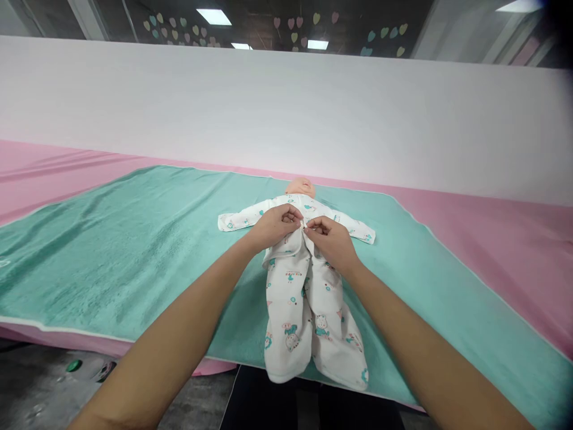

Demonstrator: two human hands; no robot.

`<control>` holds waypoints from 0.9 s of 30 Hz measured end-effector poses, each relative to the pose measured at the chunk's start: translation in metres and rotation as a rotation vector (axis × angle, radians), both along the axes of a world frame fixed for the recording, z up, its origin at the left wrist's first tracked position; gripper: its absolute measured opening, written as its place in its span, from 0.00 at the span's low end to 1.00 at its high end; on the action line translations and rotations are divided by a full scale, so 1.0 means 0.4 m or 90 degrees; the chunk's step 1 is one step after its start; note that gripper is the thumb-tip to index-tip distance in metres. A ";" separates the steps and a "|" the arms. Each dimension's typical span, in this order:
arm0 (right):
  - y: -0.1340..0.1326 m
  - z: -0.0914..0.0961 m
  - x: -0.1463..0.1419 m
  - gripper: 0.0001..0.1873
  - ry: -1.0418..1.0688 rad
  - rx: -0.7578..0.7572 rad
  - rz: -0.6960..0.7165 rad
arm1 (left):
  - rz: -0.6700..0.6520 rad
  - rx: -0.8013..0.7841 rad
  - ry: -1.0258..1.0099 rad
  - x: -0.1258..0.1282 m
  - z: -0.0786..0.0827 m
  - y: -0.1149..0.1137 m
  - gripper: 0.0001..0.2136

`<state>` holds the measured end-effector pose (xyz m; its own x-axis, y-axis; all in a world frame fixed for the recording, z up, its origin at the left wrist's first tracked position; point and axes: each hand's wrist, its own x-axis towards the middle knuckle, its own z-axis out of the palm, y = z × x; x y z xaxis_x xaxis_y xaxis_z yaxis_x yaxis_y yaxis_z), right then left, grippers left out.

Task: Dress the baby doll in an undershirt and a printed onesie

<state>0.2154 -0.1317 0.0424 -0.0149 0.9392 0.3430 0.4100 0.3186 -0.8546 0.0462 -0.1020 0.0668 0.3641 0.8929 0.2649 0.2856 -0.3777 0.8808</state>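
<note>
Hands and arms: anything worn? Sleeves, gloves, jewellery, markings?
Nothing worn. The left hand and right hand have no gloves, and no rings that I can make out. The left forearm and right forearm show no sleeves, watch, bands or markings up to the frame edge.

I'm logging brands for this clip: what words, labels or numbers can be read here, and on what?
None readable.
The onesie pinched by the left hand and right hand has tiny marks by its cartoon prints, too small to read.
The towel shows no lettering.
</note>
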 end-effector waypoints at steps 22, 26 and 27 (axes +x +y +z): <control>0.000 -0.002 0.006 0.10 0.015 -0.005 0.024 | -0.049 -0.036 -0.042 -0.015 0.004 0.000 0.08; 0.001 -0.001 0.005 0.09 0.017 0.004 0.024 | -0.021 -0.011 -0.013 -0.007 0.003 -0.002 0.08; 0.001 -0.002 0.005 0.09 0.018 0.005 0.021 | -0.017 -0.001 -0.002 -0.005 0.004 -0.003 0.07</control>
